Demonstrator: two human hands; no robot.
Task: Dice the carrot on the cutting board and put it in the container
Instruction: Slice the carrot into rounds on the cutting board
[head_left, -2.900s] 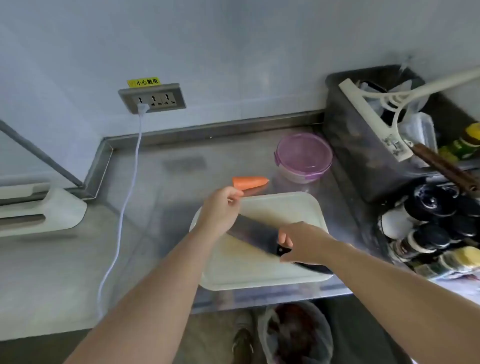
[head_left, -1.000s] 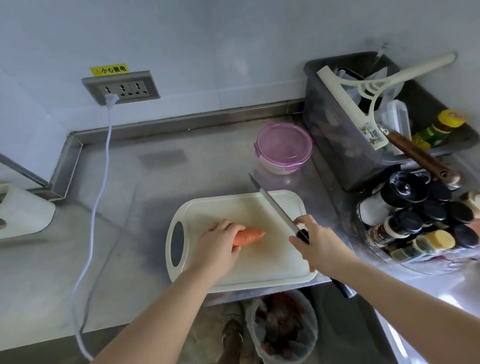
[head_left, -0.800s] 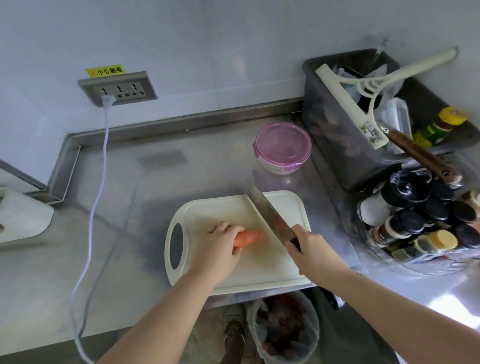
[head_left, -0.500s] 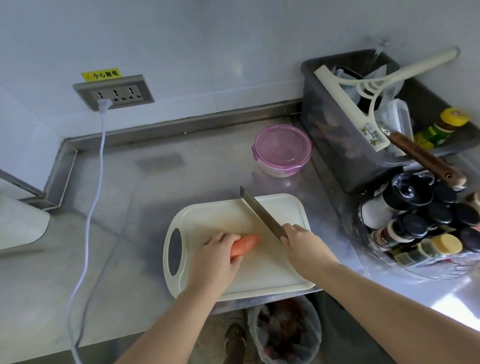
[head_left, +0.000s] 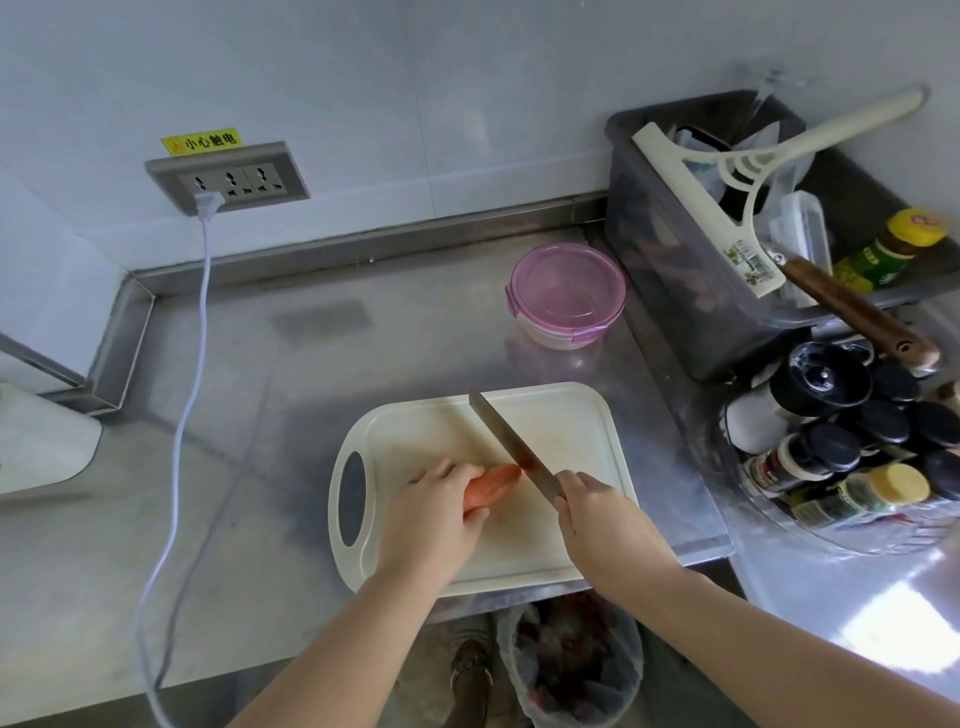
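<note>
An orange carrot piece (head_left: 493, 486) lies on the white cutting board (head_left: 571, 431) near the counter's front edge. My left hand (head_left: 434, 512) holds the carrot down, fingers curled over its left part. My right hand (head_left: 597, 512) grips the handle of a knife (head_left: 506, 441), and the blade slants up-left with its edge right at the carrot's free right tip. Behind the board stands a round container with a pink lid (head_left: 566, 293), lid on.
A grey bin (head_left: 670, 270) with a squeegee and bottles stands at the back right, with a rack of spice jars (head_left: 841, 452) in front of it. A white cable (head_left: 192, 374) runs from the wall socket down the left. A waste bin (head_left: 571, 665) sits below the counter edge.
The carrot came from behind the board onto it under my left hand. Over the last second the knife moved left until its blade reached the carrot's tip.
</note>
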